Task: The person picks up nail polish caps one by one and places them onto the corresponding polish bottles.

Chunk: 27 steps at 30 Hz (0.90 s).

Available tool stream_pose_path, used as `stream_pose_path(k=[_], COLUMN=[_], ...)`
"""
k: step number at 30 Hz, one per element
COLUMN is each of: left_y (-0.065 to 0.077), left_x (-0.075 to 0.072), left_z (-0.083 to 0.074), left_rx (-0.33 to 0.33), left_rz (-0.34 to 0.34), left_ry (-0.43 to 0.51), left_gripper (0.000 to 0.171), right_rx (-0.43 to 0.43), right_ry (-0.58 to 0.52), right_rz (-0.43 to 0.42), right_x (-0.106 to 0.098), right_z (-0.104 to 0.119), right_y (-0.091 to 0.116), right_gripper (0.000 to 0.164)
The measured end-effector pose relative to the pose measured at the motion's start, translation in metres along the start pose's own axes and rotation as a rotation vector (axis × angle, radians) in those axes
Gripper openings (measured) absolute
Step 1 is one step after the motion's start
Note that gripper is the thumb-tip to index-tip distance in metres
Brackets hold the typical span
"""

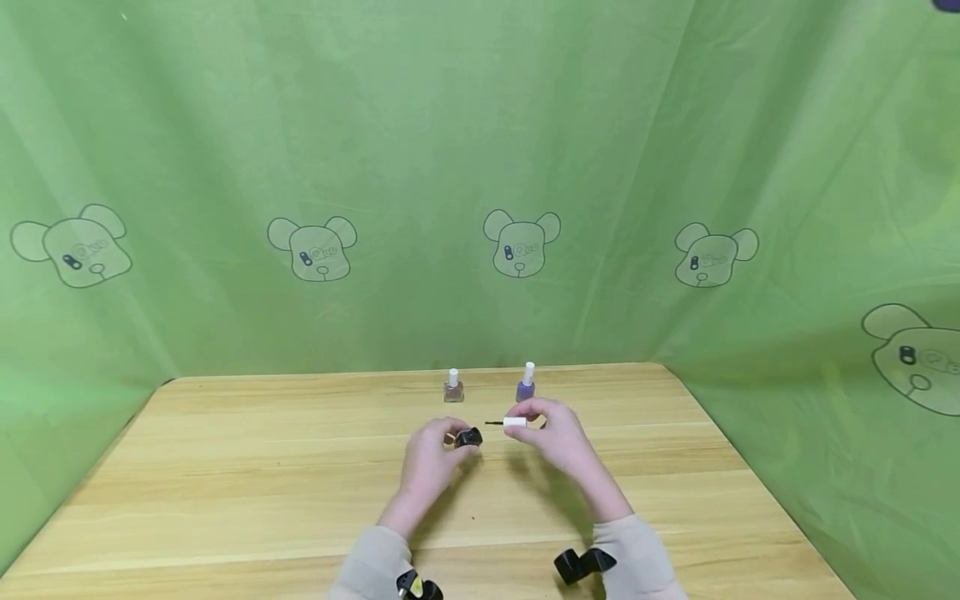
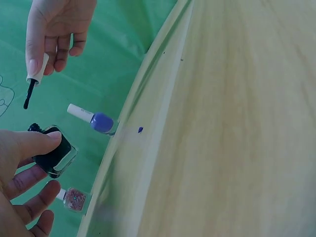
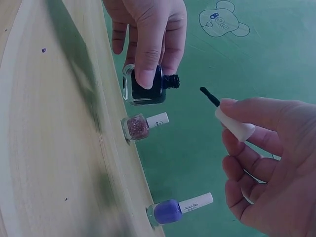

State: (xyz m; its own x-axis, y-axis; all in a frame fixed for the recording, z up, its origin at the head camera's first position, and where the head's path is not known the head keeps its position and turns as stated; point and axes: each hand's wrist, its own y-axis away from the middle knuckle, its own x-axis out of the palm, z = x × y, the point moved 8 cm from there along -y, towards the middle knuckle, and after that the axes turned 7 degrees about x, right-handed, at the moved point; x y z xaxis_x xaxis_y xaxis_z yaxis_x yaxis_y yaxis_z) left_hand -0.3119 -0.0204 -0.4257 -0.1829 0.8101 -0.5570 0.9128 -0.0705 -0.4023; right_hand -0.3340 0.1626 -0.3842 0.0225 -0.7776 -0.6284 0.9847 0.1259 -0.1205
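Note:
Between thumb and fingers my left hand (image 1: 432, 458) grips an uncapped nail polish bottle (image 3: 148, 85) of black polish, its neck bare and smeared black. My right hand (image 1: 557, 433) pinches the white cap (image 3: 235, 124) of the nail polish brush. Black polish coats the brush tip (image 2: 28, 95), which is outside the bottle and a short gap away from its neck. Both hands are above the table. Behind them stand a capped bottle of glittery pinkish polish (image 1: 453, 390) and a capped bottle of purple polish (image 1: 526, 388), the purple one near my right hand.
The wooden table (image 1: 262, 483) has a few small dark specks, one of them a purple spot (image 2: 140, 130). A green curtain (image 1: 420, 167) printed with bear heads hangs behind the table and along its sides. Black wrist devices (image 1: 583, 565) are strapped at the sleeves.

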Motion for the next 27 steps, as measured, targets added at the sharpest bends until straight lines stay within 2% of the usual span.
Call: stream_pose_path(k=[8,15,27], left_y=[0.002,0.002,0.003], left_x=[0.003,0.005,0.007], left_z=[-0.006,-0.007,-0.013], left_rx=[0.050,0.054,0.098], left_rz=[-0.014,-0.012,-0.027], left_ry=[-0.048,-0.068,-0.113], left_gripper=[0.027,0.027,0.025], right_rx=[-0.052,-0.059,-0.058], right_ry=[0.069,0.082,0.109], right_rz=[0.016,0.015,0.028], right_x=[0.004,0.005,0.008], right_z=[0.005,0.006,0.006], right_y=[0.002,0.003,0.003], right_gripper=[0.018,0.017,0.016])
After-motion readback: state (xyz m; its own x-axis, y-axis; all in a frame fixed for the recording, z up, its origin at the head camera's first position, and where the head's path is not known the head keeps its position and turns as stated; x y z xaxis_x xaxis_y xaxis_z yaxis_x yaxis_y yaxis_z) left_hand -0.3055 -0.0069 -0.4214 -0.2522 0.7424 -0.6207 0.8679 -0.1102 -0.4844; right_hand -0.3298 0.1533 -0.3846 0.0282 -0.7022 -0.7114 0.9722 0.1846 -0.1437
